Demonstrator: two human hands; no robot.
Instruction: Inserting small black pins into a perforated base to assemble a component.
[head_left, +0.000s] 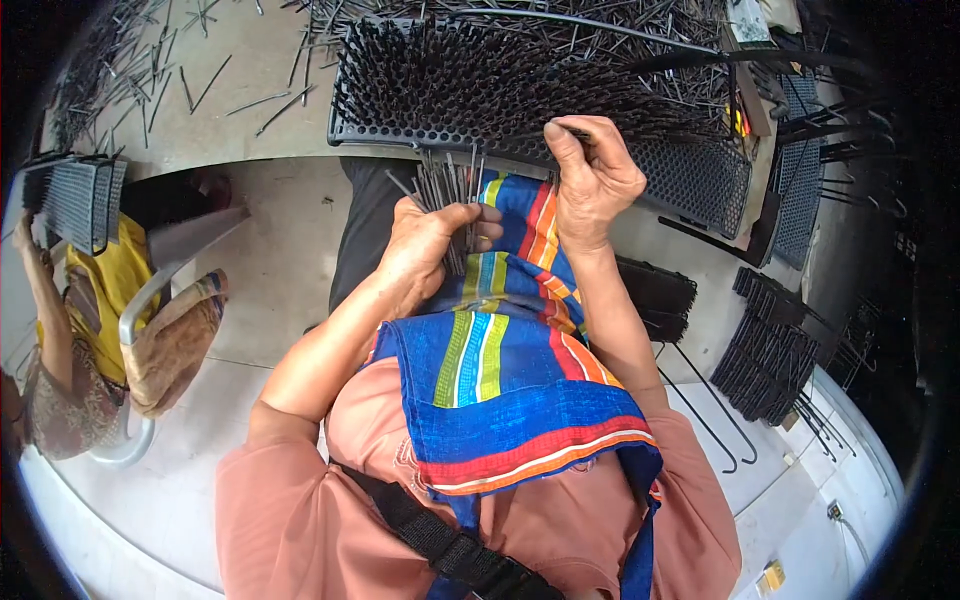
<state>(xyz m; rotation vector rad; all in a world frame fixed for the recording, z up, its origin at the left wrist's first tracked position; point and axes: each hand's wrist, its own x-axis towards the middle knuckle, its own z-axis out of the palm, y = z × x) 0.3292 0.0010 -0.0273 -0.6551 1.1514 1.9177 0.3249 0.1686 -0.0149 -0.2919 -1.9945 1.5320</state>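
Wrapped round a bundle of thin dark rods [436,185], my left hand [432,242] is closed in front of the rack's near edge. The rods stick up past its fingers, a few splayed apart. My right hand [600,185] is pinched closed at the front of the black perforated rack [400,136]. Something dark shows at its fingertips, but I cannot make out what it is among the rods behind. Many dark rods [480,75] stand upright and close together in the rack. Toward its right end, bare holes [690,175] show.
Loose rods [285,105] lie scattered over the worktable [235,75]. A blue striped apron [520,400] covers my front and lap. At left, another person [75,340] sits by a chair [140,320] and a second rack [80,200]. Filled racks with long hooks [770,345] stand at right.
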